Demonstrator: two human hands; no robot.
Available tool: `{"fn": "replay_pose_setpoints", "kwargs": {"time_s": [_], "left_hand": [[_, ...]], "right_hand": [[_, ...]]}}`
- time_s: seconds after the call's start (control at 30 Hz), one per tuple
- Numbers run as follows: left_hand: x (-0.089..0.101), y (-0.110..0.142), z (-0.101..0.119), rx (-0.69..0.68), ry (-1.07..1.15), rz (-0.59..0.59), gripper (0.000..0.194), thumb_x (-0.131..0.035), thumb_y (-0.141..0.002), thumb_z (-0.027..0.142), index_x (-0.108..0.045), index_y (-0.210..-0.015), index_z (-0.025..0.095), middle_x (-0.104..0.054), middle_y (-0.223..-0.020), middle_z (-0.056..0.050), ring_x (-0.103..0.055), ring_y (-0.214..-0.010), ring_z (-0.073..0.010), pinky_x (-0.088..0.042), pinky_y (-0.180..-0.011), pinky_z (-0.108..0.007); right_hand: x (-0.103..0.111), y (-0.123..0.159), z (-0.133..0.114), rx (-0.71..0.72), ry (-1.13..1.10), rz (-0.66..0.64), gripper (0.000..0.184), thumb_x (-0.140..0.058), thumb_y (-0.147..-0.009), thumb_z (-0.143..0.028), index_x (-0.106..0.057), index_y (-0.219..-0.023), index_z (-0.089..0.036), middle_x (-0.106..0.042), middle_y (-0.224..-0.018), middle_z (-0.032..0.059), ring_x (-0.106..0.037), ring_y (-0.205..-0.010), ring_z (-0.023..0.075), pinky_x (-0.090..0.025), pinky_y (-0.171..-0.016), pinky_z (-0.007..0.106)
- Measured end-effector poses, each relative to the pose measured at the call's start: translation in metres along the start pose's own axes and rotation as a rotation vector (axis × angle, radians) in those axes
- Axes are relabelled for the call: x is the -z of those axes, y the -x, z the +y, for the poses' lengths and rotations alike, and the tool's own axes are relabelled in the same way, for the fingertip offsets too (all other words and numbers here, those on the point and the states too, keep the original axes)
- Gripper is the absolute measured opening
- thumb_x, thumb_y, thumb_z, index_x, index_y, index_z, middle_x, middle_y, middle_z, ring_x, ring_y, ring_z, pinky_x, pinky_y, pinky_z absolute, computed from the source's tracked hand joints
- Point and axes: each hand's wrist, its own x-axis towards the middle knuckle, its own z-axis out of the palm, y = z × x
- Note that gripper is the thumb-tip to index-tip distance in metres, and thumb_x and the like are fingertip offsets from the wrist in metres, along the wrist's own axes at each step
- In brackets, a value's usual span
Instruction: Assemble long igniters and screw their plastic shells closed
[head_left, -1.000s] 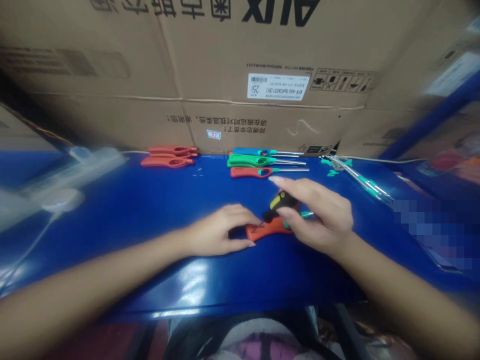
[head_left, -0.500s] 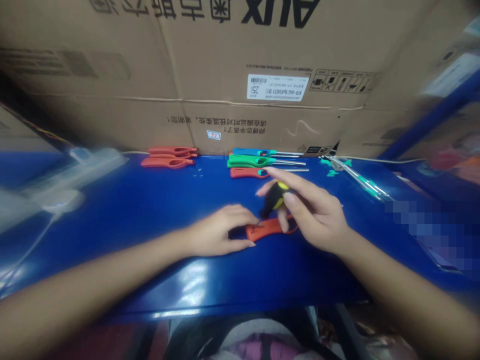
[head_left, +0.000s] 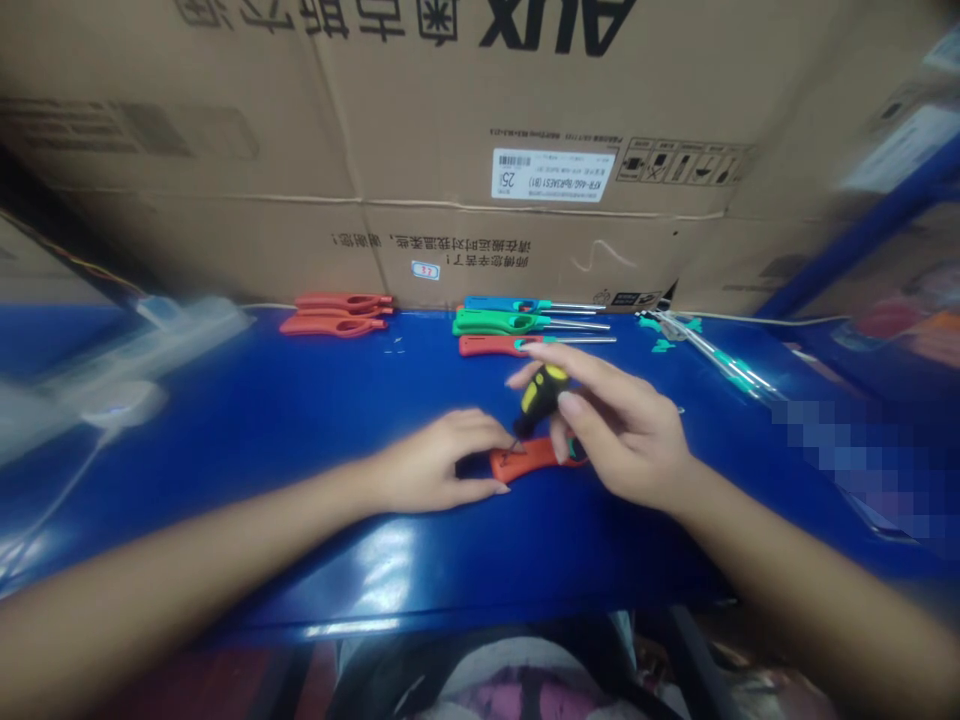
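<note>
My left hand [head_left: 442, 460] is closed around the left end of an orange gas lighter [head_left: 531, 458] lying on the blue table, thumb on the near side and fingers on the far side. In my right hand [head_left: 626, 425] is a short black-and-yellow screwdriver [head_left: 541, 398], tilted, gripped between thumb and fingers. Its shaft points down to the left, and its tip meets the lighter's handle near my left fingertips. A bit of teal shows at the lighter's trigger opening; its right end is hidden behind my right hand.
Behind lie green lighters [head_left: 495, 322], a red lighter [head_left: 487, 345] and a blue one [head_left: 499, 304]. Orange handle shells [head_left: 330, 323] lie left of them. Metal tubes with teal parts [head_left: 720, 360] are at right. A power strip [head_left: 172, 340] lies left; a cardboard box [head_left: 420, 130] stands behind.
The screwdriver has turned in my right fingers, showing more yellow, and my right hand has shifted slightly left. The left hand stays on the lighter.
</note>
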Motion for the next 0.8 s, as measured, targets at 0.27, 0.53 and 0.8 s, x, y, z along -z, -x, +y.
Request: {"fn": "replay_pose_setpoints", "kwargs": {"time_s": [0.27, 0.53, 0.8], "left_hand": [[-0.001, 0.0, 0.0, -0.01, -0.015, 0.024, 0.034, -0.071, -0.092, 0.038, -0.065, -0.118, 0.018, -0.071, -0.109, -0.01, -0.064, -0.102, -0.0235, -0.049, -0.096, -0.04], [0.0, 0.0, 0.0, 0.003, -0.013, 0.002, 0.036, -0.071, -0.092, 0.037, -0.066, -0.123, 0.019, -0.071, -0.112, -0.01, -0.065, -0.106, -0.0247, -0.049, -0.098, -0.041], [-0.001, 0.0, -0.001, 0.005, -0.001, 0.0, 0.033, -0.072, -0.091, 0.038, -0.067, -0.117, 0.018, -0.071, -0.115, -0.011, -0.063, -0.11, -0.0265, -0.049, -0.1, -0.043]], "right_hand": [[-0.002, -0.005, 0.0, 0.157, 0.263, 0.147, 0.033, -0.071, -0.09, -0.024, -0.068, -0.123, -0.022, -0.073, -0.102, 0.0072, -0.062, -0.07, 0.0147, -0.058, -0.063, 0.029], [-0.009, -0.002, -0.003, -0.11, -0.207, 0.071, 0.03, -0.052, -0.101, -0.022, -0.058, -0.131, -0.019, -0.07, -0.115, 0.0107, -0.069, -0.072, 0.0116, -0.057, -0.053, 0.021], [-0.013, -0.001, -0.007, -0.009, -0.039, 0.101, 0.032, -0.059, -0.096, -0.017, -0.062, -0.127, -0.02, -0.069, -0.114, 0.0104, -0.069, -0.101, 0.0213, -0.063, -0.074, 0.031]]}}
